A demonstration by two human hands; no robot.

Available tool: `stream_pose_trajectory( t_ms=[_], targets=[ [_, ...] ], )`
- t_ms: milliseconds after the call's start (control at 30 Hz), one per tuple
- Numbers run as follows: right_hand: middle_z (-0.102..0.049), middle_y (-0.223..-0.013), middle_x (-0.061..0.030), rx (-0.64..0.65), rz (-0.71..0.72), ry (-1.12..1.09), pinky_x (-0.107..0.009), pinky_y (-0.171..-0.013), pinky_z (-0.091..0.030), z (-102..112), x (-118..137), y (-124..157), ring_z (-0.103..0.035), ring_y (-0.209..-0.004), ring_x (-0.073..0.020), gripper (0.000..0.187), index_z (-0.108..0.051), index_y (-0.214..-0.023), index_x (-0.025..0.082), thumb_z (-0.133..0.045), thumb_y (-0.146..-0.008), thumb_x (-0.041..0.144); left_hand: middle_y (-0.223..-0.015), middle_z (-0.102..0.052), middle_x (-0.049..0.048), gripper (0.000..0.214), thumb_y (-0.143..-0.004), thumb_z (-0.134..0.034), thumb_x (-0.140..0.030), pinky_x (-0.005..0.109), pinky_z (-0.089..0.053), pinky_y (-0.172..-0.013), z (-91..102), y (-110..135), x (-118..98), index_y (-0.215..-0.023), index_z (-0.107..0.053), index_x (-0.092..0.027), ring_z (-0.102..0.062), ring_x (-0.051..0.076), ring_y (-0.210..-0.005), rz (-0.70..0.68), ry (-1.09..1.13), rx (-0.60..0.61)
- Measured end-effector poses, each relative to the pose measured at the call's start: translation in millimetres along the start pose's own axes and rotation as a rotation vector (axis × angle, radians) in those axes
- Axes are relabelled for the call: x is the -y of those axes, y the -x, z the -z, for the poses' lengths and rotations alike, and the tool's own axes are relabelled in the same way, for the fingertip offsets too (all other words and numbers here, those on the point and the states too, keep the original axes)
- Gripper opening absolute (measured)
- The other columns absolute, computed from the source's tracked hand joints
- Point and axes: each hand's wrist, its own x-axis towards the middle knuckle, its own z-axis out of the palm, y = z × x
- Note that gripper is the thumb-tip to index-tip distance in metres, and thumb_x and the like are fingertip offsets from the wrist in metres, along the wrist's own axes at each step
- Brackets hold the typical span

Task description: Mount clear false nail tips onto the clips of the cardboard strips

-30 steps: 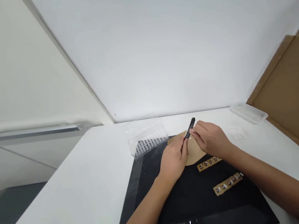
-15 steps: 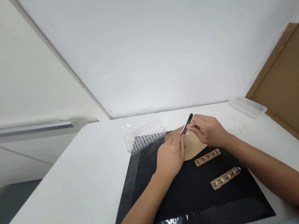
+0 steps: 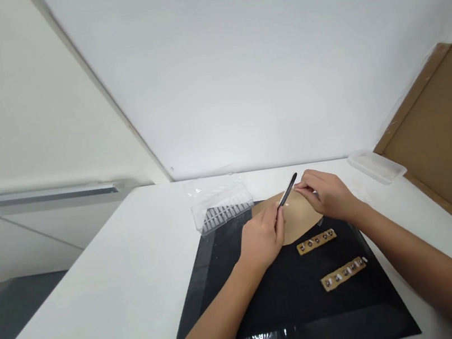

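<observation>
My left hand (image 3: 264,237) is closed around a slim black tool (image 3: 287,190) that looks like tweezers, its free end pointing up and away from me. My right hand (image 3: 326,193) hovers just to the right of the tool, fingers curled in a pinch; what they hold is too small to make out. Both hands are over a tan rounded piece of card (image 3: 299,216) lying on a black mat (image 3: 286,290). Two tan strips dotted with small white and dark bits lie on the mat, one near the card (image 3: 316,241) and one closer to me (image 3: 344,273).
A clear plastic box (image 3: 220,204) with rows of small white pieces stands at the mat's far left corner. A shallow clear tray (image 3: 376,165) sits at the back right of the white table (image 3: 101,301). A brown board (image 3: 449,130) leans at the right.
My right hand has drawn a little to the right, away from the tool's upper end. My left hand keeps its hold on the tool. The view shifted slightly.
</observation>
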Motion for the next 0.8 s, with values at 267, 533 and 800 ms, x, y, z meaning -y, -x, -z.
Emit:
stream_pose_trajectory(
  t_ms=[267,533,800],
  targets=[
    [-0.065,-0.085,-0.004,-0.115,-0.037,-0.099,-0.032,-0.07,-0.049,-13.7,2.4,-1.6,-0.062,-0.078,-0.0188,0.014,-0.06,-0.093,0.022,-0.055,-0.107,0.022,-0.072,-0.075,0.0033,0.03,-0.109,-0.048,-0.027,0.031,-0.056,-0.076,5.0,2.2,-17.9,-0.099,-0.075,-0.017,-0.076,0.02,-0.074,0.035,0.175,-0.171],
    [-0.067,-0.086,-0.0048,-0.085,-0.12,-0.145,-0.035,-0.074,-0.05,-22.4,2.9,-0.5,-0.064,-0.082,-0.0207,0.017,-0.06,-0.089,0.022,-0.054,-0.105,0.021,-0.086,-0.078,0.0065,0.029,-0.108,-0.049,-0.024,0.031,-0.055,-0.072,-1.1,2.1,-12.3,-0.095,-0.075,-0.017,-0.075,0.021,-0.078,0.015,0.161,-0.162],
    [-0.069,-0.086,-0.0028,-0.131,-0.219,-0.254,-0.033,-0.071,-0.05,-23.8,11.1,-1.0,-0.065,-0.079,-0.0184,0.011,-0.065,-0.092,0.022,-0.062,-0.103,0.023,-0.088,-0.078,0.0061,0.027,-0.107,-0.051,-0.023,0.032,-0.055,-0.077,-7.1,4.2,-13.7,-0.093,-0.073,-0.018,-0.075,0.021,-0.081,0.026,0.128,-0.223]
  ],
)
